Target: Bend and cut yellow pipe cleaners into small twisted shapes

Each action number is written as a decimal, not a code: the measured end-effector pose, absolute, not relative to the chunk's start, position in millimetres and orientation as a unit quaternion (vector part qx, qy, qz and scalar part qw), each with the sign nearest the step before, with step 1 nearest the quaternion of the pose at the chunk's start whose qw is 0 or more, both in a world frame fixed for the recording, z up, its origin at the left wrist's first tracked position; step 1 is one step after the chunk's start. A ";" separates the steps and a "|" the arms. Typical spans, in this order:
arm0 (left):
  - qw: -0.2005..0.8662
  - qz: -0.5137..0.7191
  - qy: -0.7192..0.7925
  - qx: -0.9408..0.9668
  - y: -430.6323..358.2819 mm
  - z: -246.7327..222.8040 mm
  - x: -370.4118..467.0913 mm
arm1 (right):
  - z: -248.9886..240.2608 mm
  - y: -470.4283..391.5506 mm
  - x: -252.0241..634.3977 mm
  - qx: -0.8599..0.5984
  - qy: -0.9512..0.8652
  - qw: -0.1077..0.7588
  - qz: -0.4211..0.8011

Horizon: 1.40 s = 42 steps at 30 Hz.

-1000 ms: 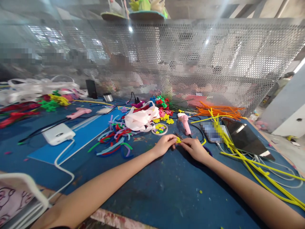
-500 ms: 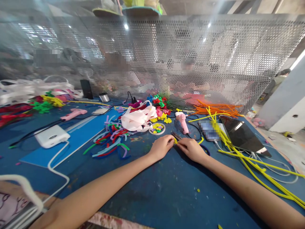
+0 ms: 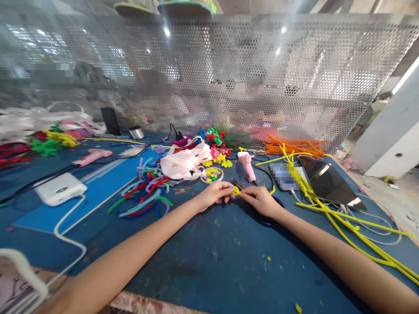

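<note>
Near the middle of the blue table (image 3: pixel 203 270), my left hand (image 3: pixel 214 195) pinches a small yellow piece (image 3: pixel 236 190) between its fingertips. The fingertips of my right hand (image 3: pixel 262 200) grip the same piece from the right side. Scissors (image 3: pixel 266 223) with dark blue handles lie under and beside my right hand, their blades pointing away from me. Just beyond the hands are a round ring-shaped dish (image 3: pixel 212 175) of small colourful pieces and a pink glue gun (image 3: pixel 246 166).
Left: coloured strips (image 3: pixel 149 192), pale ribbon (image 3: pixel 186 161), white box with cable (image 3: pixel 60 189), second pink glue gun (image 3: pixel 93 157). Right: yellow stems (image 3: pixel 330 205), phone (image 3: pixel 284 176), tablet (image 3: pixel 330 183), orange stems (image 3: pixel 294 147). Behind stands a perforated metal screen (image 3: pixel 209 78).
The yellow piece now looks rounder and shows more between my fingertips. My hands have shifted slightly, uncovering more of the scissors' handles. The view has moved a little to the right.
</note>
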<state>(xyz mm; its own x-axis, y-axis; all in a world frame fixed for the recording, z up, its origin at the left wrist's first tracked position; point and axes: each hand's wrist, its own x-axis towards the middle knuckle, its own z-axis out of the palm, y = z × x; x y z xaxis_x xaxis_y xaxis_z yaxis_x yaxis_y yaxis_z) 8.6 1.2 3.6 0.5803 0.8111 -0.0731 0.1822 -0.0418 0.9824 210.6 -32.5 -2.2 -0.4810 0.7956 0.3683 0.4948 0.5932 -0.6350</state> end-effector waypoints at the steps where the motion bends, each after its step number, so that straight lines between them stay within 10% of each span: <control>1: 0.583 0.276 0.370 0.669 1.1 3.2 8.6 | -2.7 -32.5 210.5 -0.388 -0.830 0.329 0.227; 27: 0.495 0.342 0.434 0.671 -11.0 -1.6 25.5 | -6.1 -41.6 205.5 -0.452 -0.851 0.265 0.040; 42: 0.574 0.419 0.315 0.629 -12.3 -7.7 23.8 | 1.5 -40.1 208.6 -0.367 -0.836 0.342 0.223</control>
